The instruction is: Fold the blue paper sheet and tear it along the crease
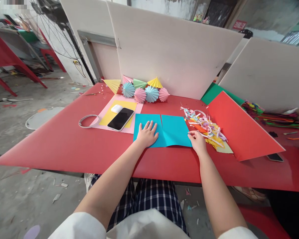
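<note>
A sheet of blue paper [175,130] lies on the red table [72,149] in front of me. It has a crease down its middle and a short slit at the top of that crease. My left hand [147,134] rests flat on the left half, fingers spread. At the right edge, my right hand [198,142] pinches the paper between thumb and fingers. The lower edge bows up slightly near the crease. Just beyond my right hand is a pile of coloured paper strips [209,127].
On the left, a phone [121,119] and a white earphone case [117,108] lie on yellow and pink paper [137,127], beside a ring-shaped roll of tape [89,121]. Folded paper fans [151,94] stand at the back. A red board [241,129] leans at right.
</note>
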`<state>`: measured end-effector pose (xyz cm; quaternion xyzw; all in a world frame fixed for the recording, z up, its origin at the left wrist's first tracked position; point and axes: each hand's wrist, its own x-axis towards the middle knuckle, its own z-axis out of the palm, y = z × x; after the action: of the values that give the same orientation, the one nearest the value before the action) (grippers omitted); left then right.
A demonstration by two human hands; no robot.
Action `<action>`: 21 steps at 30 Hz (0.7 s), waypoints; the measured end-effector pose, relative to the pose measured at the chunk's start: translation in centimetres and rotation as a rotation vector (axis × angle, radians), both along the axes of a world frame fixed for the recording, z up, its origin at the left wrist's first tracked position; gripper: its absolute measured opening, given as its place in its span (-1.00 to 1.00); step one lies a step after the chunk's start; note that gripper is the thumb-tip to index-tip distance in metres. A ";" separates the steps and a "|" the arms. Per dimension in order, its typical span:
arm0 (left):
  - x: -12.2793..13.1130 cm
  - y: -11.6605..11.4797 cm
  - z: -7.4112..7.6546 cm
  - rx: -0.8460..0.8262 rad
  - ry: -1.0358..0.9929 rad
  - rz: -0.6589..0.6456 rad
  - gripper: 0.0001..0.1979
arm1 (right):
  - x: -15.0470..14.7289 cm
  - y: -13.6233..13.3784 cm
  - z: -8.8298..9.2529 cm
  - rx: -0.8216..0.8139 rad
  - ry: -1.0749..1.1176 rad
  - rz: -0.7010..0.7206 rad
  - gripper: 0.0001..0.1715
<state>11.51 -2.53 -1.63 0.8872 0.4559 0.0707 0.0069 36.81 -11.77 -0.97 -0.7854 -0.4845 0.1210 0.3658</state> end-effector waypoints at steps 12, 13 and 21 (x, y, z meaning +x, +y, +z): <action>-0.1 -0.3 0.4 0.041 -0.037 -0.001 -0.46 | 0.2 -0.6 0.6 -0.003 0.068 0.016 -0.59; -0.2 -0.4 0.7 0.056 -0.045 0.005 -0.47 | 0.3 -0.7 0.6 -0.006 0.077 0.035 -0.57; -0.7 -0.9 1.5 0.076 -0.057 0.018 -0.56 | 0.7 -0.3 -0.3 0.037 0.053 0.036 -0.64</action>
<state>10.77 -3.42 -0.13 0.8803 0.4605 0.1131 -0.0145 37.49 -12.06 -1.27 -0.7662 -0.4908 0.1395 0.3906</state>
